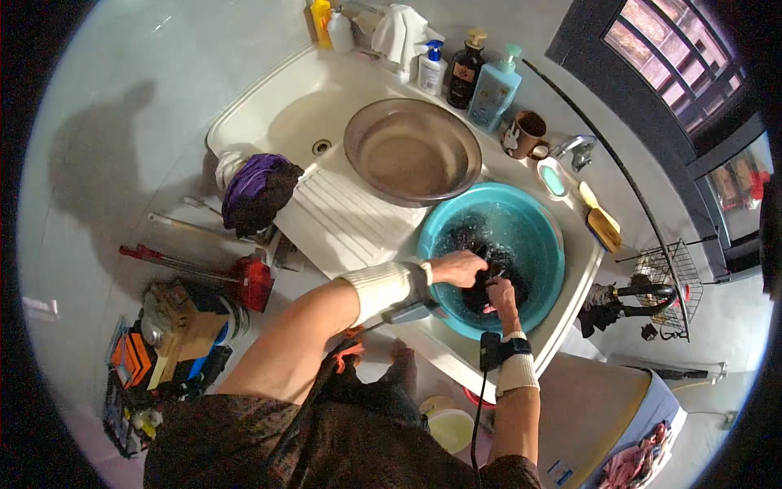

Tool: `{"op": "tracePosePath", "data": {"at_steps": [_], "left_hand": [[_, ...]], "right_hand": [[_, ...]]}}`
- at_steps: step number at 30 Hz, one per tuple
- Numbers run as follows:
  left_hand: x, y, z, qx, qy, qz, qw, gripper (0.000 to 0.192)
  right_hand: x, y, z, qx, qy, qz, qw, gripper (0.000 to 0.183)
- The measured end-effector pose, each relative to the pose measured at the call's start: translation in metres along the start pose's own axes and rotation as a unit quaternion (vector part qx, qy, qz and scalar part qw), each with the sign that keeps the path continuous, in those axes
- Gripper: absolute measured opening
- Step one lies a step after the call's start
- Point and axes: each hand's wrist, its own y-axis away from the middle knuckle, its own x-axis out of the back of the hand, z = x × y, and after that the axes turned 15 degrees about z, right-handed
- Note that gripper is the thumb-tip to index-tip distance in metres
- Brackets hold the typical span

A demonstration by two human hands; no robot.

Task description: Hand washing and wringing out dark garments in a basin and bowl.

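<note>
A turquoise plastic basin (553, 229) holds soapy water and a dark cloth (476, 301). My left hand (459, 268) is over the basin, its fingers closed on the dark cloth. Close beside it on the right, my right hand (501, 296) grips another part of the same cloth. Both wrists bear cream ribbed cuffs with straps and devices. Much of the cloth is under water, and the fingertips are partly hidden. A brown translucent basin (412, 153) rests behind, partly over the ribbed washboard (351, 211) of the white laundry sink (586, 287).
Several pump bottles (496, 88), a brown mug (519, 134) and a soap dish (554, 178) line the back ledge. A brush (602, 226) lies near the right rim. Purple and dark cloths (259, 189) hang at the left edge. A red dustpan (253, 282) stands below.
</note>
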Motion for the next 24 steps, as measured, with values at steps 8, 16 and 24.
{"op": "tracePosePath", "data": {"at_steps": [8, 16, 24], "left_hand": [[-0.001, 0.041, -0.087, 0.090, 0.046, 0.150, 0.984, 0.099], [0.007, 0.011, -0.004, 0.060, 0.090, 0.271, 0.957, 0.126], [0.028, -0.053, 0.062, 0.017, 0.130, 0.250, 0.959, 0.047]], "right_hand": [[0.253, -0.053, -0.226, -0.100, -0.465, 0.009, 0.880, 0.025], [0.481, -0.036, -0.322, 0.230, 0.057, 0.340, 0.910, 0.040], [0.536, 0.020, -0.308, 0.224, 0.253, 0.449, 0.827, 0.037]]}}
